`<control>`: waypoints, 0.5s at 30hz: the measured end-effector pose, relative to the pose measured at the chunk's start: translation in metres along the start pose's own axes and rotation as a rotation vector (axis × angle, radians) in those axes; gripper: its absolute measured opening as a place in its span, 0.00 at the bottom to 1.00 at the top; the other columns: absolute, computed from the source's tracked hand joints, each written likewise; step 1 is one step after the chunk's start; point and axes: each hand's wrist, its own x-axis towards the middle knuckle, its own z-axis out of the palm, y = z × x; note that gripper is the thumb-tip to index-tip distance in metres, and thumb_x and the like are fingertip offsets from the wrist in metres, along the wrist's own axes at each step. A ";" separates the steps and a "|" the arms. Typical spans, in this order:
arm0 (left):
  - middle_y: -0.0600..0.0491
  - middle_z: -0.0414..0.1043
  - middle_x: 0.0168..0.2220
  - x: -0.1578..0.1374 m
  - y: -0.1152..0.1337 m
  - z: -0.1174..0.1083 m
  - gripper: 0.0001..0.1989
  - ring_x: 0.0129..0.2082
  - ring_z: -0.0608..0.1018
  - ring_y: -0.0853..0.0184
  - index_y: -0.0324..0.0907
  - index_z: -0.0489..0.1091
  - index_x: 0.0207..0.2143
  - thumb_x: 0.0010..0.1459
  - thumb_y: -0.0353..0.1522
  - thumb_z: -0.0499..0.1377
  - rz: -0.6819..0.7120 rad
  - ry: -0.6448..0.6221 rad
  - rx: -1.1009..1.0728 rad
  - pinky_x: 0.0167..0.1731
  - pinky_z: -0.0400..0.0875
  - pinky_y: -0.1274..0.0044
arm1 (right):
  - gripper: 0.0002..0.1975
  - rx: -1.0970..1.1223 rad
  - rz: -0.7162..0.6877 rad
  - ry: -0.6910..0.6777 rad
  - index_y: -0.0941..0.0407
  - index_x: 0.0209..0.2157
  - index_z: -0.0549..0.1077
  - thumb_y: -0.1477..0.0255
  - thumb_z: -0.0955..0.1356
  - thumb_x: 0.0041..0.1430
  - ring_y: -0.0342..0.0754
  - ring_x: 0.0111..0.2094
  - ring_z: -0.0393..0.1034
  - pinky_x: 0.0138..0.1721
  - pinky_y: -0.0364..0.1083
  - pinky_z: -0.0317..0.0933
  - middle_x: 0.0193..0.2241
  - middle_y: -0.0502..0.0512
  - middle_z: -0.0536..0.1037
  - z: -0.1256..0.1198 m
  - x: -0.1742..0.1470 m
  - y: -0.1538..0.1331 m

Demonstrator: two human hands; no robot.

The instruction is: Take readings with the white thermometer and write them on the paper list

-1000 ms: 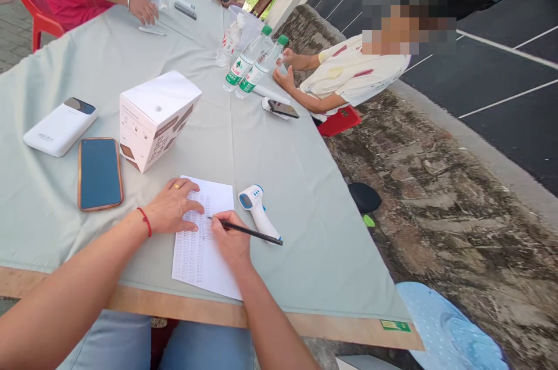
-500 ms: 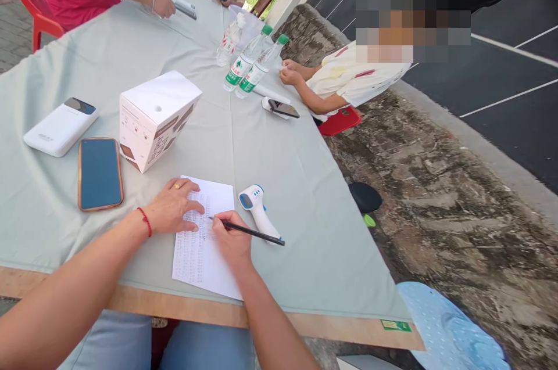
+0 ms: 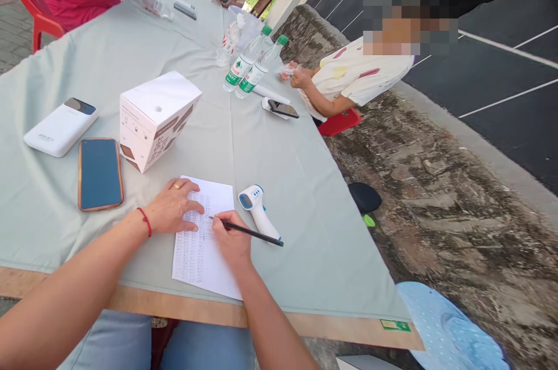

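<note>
My left hand [image 3: 176, 206] lies with fingers spread on a white sheet of paper [image 3: 220, 271] covered in rows of handwriting. In my right hand [image 3: 233, 239] is a black pen [image 3: 253, 232], its tip touching the sheet just right of my left fingers. A white and blue infrared thermometer [image 3: 260, 213] rests on the cloth beyond the pen. Left of my left hand lies a phone in a brown case [image 3: 100, 174]. Behind the paper stands a white and brown box [image 3: 159, 117].
A white power bank [image 3: 61, 126] lies at the left. Several water bottles [image 3: 248, 62] stand farther back, near another phone [image 3: 283, 108]. Other people sit around the cloth-covered table [image 3: 296, 184]; one at the far left handles a clear plastic bag [image 3: 152, 1].
My hands and the pen have barely moved. The person at far left has let go of the grey device and now holds a plastic bag. The person at right has shifted their hands slightly.
</note>
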 end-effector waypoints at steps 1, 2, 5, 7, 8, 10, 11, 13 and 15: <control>0.47 0.60 0.54 0.000 0.000 0.000 0.16 0.57 0.61 0.52 0.51 0.77 0.42 0.50 0.41 0.68 -0.002 -0.001 0.000 0.58 0.55 0.58 | 0.10 0.001 -0.003 -0.003 0.56 0.23 0.69 0.64 0.66 0.49 0.44 0.22 0.62 0.24 0.43 0.59 0.20 0.49 0.70 0.000 0.000 0.000; 0.47 0.60 0.54 0.000 0.000 0.000 0.16 0.57 0.61 0.52 0.51 0.77 0.42 0.50 0.41 0.68 -0.005 -0.003 -0.001 0.58 0.55 0.58 | 0.10 0.001 -0.006 -0.007 0.56 0.23 0.69 0.64 0.66 0.49 0.44 0.22 0.63 0.25 0.43 0.59 0.20 0.49 0.70 0.000 0.000 -0.001; 0.47 0.60 0.54 0.000 0.000 0.000 0.16 0.57 0.61 0.51 0.51 0.77 0.42 0.49 0.41 0.68 -0.008 -0.001 -0.005 0.59 0.55 0.58 | 0.09 -0.001 -0.013 -0.008 0.56 0.23 0.69 0.65 0.65 0.49 0.44 0.22 0.62 0.24 0.43 0.59 0.20 0.48 0.70 0.000 0.000 -0.002; 0.47 0.60 0.54 -0.001 0.000 0.001 0.16 0.57 0.61 0.52 0.51 0.77 0.42 0.50 0.41 0.68 -0.001 0.007 -0.008 0.59 0.55 0.58 | 0.09 0.002 -0.015 -0.007 0.56 0.22 0.68 0.65 0.65 0.48 0.44 0.21 0.62 0.24 0.43 0.58 0.19 0.48 0.69 0.000 0.000 -0.002; 0.47 0.60 0.54 -0.001 0.000 0.001 0.16 0.57 0.61 0.52 0.51 0.77 0.42 0.50 0.41 0.68 0.002 0.008 -0.008 0.58 0.55 0.58 | 0.09 0.003 -0.015 -0.008 0.56 0.22 0.68 0.65 0.65 0.48 0.44 0.21 0.62 0.23 0.43 0.58 0.19 0.48 0.69 0.000 0.000 -0.002; 0.47 0.60 0.54 -0.001 0.000 0.001 0.16 0.57 0.61 0.52 0.51 0.77 0.43 0.50 0.41 0.68 0.005 0.009 -0.007 0.58 0.55 0.58 | 0.09 0.001 -0.013 -0.010 0.56 0.22 0.68 0.65 0.65 0.48 0.44 0.21 0.62 0.23 0.43 0.58 0.19 0.48 0.69 -0.001 0.000 -0.001; 0.47 0.60 0.54 -0.001 0.000 0.001 0.16 0.57 0.61 0.52 0.51 0.77 0.43 0.50 0.41 0.68 0.005 0.009 -0.003 0.58 0.55 0.58 | 0.09 -0.003 -0.012 -0.012 0.56 0.22 0.68 0.65 0.65 0.48 0.44 0.21 0.62 0.24 0.43 0.59 0.19 0.48 0.69 -0.001 0.000 -0.001; 0.47 0.60 0.54 0.000 0.000 0.001 0.16 0.57 0.61 0.52 0.51 0.77 0.42 0.50 0.41 0.68 0.005 0.008 0.003 0.59 0.55 0.58 | 0.09 -0.010 -0.009 -0.009 0.56 0.23 0.69 0.65 0.65 0.49 0.44 0.22 0.62 0.24 0.43 0.59 0.20 0.49 0.70 -0.001 0.000 0.000; 0.47 0.60 0.54 0.000 0.000 0.000 0.16 0.56 0.61 0.52 0.51 0.77 0.42 0.50 0.41 0.68 0.006 0.008 0.004 0.59 0.55 0.58 | 0.10 -0.010 -0.004 0.009 0.56 0.23 0.69 0.64 0.65 0.49 0.45 0.22 0.62 0.24 0.43 0.59 0.20 0.49 0.70 -0.001 0.000 0.001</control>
